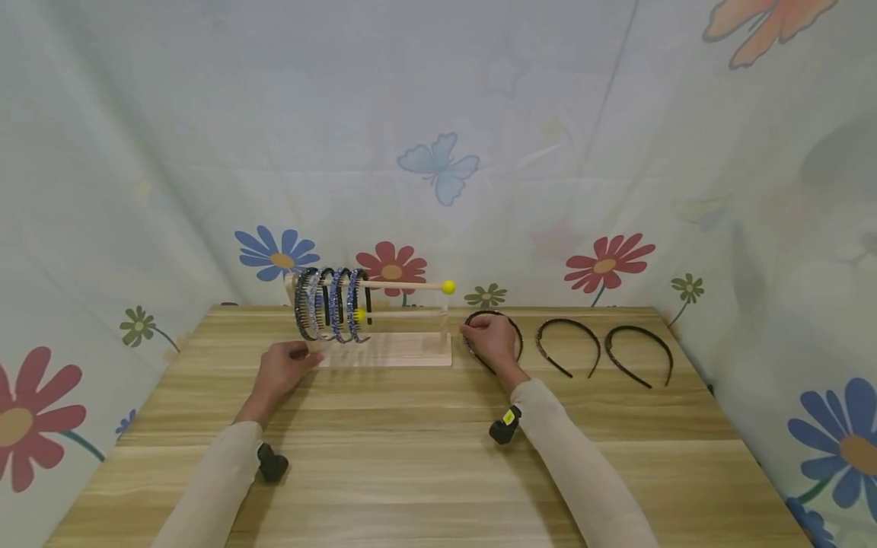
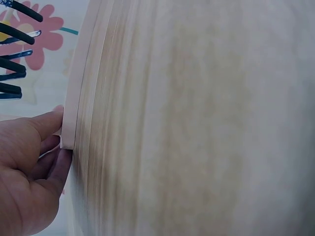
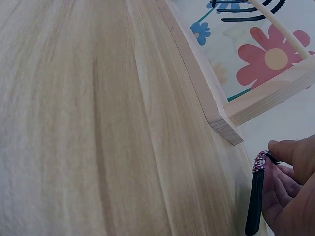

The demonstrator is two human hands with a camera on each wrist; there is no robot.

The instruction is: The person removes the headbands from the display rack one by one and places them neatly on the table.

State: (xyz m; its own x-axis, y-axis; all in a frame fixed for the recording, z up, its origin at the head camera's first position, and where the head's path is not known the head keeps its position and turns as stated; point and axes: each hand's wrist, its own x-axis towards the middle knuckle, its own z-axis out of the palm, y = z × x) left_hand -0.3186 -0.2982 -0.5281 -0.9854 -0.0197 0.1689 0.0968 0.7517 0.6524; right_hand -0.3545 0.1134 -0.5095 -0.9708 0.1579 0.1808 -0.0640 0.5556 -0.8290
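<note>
"Pose first: how does the person reach?"

"Both sleeves stretch forward over the wooden table. The left hand sits low at the left end of the wooden stand, and the right hand bends over the tabletop just past the stand's right end."

"And the left grip?"

"Nearly closed. Its thumb and fingers meet the end of the base from two sides, with only the board's corner between them, so it seems a light pinch."

"What does the right one have?"

"A black headband with pink gems, pinched between thumb and fingers at its jewelled part; there is hardly any gap. The hand covers much of the band from above, so whether all of it touches the table is hard to tell."

"Any others about?"

"Two dark headbands lie on the table to the right of that hand. Four jewelled headbands hang side by side on the stand's upper rod, towards its left end."
</note>
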